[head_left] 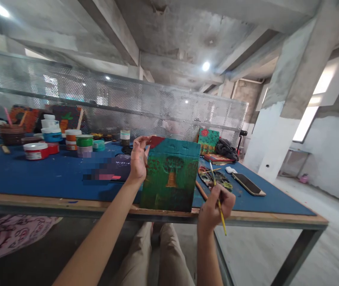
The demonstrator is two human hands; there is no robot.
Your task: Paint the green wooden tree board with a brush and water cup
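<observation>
Head view: left hand [139,161] grips the tree painting [171,190] by its upper-left corner, upright at the near edge of the table [53,178]; right hand [218,202] pinches a yellow paintbrush [214,179]! Steadying that corner should help clean strokes.

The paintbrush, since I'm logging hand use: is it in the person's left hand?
No, the right hand holds the paintbrush, while the left hand holds the painted board near its upper corner.

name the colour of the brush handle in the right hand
Yellow; the brush handle shows best in the head view.
</observation>
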